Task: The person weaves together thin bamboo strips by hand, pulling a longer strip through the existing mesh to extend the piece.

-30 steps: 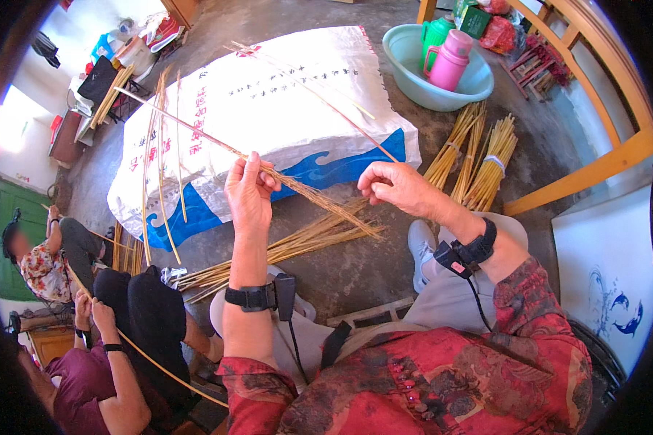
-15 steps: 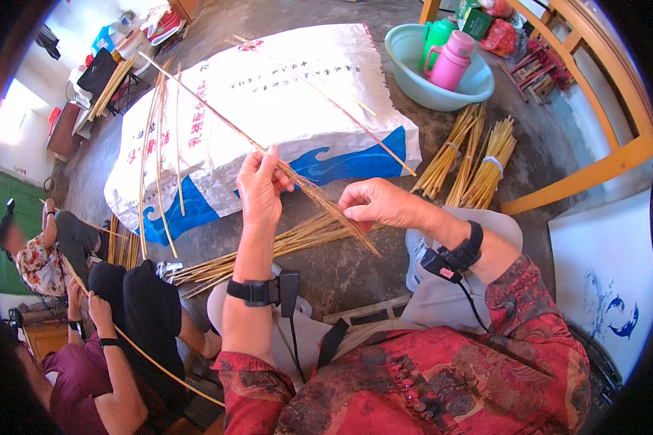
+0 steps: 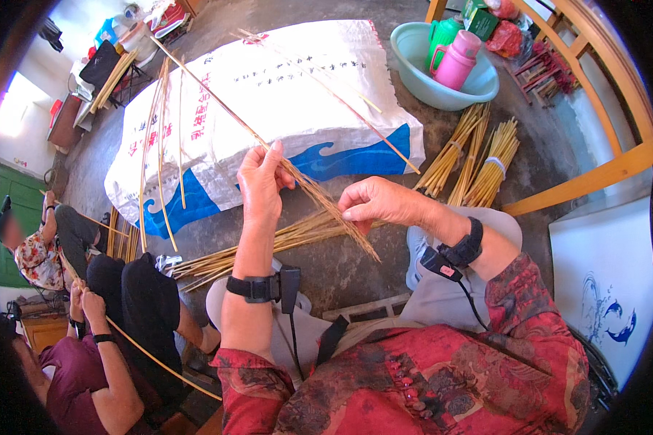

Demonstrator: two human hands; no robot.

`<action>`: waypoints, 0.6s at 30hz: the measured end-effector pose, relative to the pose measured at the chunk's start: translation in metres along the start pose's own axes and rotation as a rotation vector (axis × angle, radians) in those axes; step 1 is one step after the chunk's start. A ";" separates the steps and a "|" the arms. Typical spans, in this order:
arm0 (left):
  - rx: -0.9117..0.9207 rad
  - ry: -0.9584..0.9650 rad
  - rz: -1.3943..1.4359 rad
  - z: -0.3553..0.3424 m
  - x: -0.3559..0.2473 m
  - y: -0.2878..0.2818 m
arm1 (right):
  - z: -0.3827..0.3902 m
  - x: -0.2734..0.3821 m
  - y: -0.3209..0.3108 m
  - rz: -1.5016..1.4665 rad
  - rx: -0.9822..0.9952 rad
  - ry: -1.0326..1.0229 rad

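My left hand [image 3: 260,185] is closed around a long, thin dry stalk [image 3: 228,112] with a brown, bushy seed-head end [image 3: 319,194]. The bare part of the stalk slants away to the far left, above a white woven sack [image 3: 268,109] with a blue wave print. My right hand [image 3: 384,203] is closed, thumb and fingertips pinched at the side of the bushy end. Several loose stalks [image 3: 162,145] lie across the sack. Between my knees and the sack, a pile of stalks [image 3: 283,235] rests on the floor.
Tied stalk bundles [image 3: 490,174] lie to the right, near a pale blue basin [image 3: 421,87] holding a pink flask [image 3: 457,61] and a green one. A wooden frame [image 3: 580,177] stands at far right. Two people sit at left; the nearer one's hands [image 3: 87,304] hold a long stalk.
Both my hands keep nearly the same place on the stalk. The view has shifted slightly. At left, the nearer person's hands have come closer together.
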State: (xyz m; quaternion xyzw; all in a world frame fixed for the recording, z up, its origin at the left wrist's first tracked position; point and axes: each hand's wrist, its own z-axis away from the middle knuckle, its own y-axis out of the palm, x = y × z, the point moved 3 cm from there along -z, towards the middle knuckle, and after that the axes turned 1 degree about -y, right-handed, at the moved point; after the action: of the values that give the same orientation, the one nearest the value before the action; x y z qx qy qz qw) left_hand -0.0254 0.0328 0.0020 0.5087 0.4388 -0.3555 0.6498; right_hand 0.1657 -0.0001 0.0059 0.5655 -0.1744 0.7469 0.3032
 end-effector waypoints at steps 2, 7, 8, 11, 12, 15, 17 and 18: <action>-0.006 -0.011 -0.012 -0.001 0.000 -0.003 | 0.000 0.000 0.001 -0.050 0.016 0.020; -0.005 -0.042 0.009 -0.002 0.004 -0.004 | 0.000 0.002 0.003 -0.158 0.051 0.023; 0.006 -0.050 0.019 -0.003 0.004 -0.003 | -0.001 0.002 0.003 -0.160 0.050 0.025; 0.024 -0.061 0.046 -0.003 0.005 -0.003 | -0.002 0.001 0.005 -0.149 0.052 0.028; 0.030 -0.062 0.065 -0.003 0.005 -0.003 | -0.003 0.000 0.007 -0.145 0.043 0.021; 0.047 -0.067 0.071 -0.003 0.005 -0.003 | -0.006 -0.005 0.008 -0.105 0.061 0.009; 0.069 -0.065 0.083 -0.003 0.006 -0.003 | -0.007 -0.008 0.009 -0.072 0.087 0.006; 0.092 -0.061 0.096 -0.003 0.007 -0.002 | -0.006 -0.008 0.010 -0.089 0.078 0.014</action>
State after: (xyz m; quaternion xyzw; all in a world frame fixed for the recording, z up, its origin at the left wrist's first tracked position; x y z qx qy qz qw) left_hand -0.0259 0.0356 -0.0052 0.5473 0.3770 -0.3589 0.6553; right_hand 0.1564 -0.0061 -0.0021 0.5789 -0.1175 0.7428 0.3152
